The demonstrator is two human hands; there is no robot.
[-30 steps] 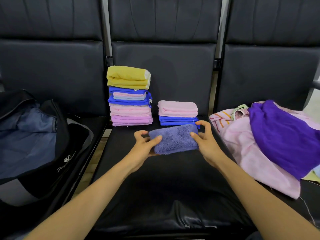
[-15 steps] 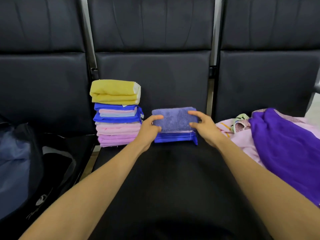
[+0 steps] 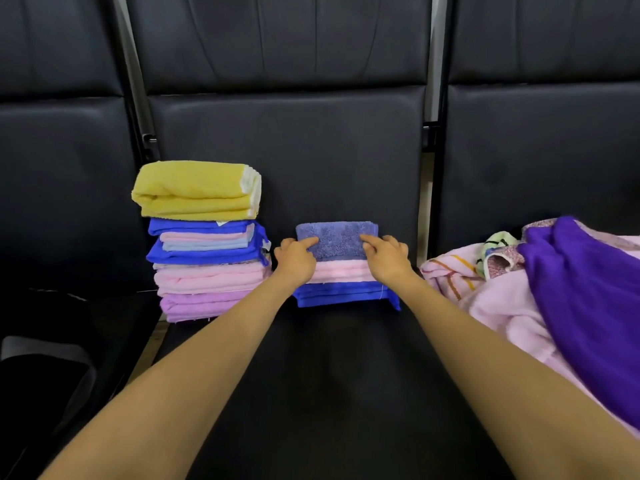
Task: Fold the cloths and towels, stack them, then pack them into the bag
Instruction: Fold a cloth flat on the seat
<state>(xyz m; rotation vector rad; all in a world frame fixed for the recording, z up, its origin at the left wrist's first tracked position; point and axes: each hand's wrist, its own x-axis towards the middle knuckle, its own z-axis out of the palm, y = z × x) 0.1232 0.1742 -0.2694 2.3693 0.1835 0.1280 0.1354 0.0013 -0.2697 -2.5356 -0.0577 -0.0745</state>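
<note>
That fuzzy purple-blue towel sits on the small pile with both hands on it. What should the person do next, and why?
Probably lift both hands away and reach right for another cloth. The purple-blue towel lies flat on the short stack, the left hand and right hand just touch its top, and the heap on the right seat looks unfolded.

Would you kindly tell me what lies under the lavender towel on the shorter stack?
A folded pink cloth lies under the lavender towel, then a folded blue cloth. The left hand and right hand cover the pink cloth's ends.
</note>
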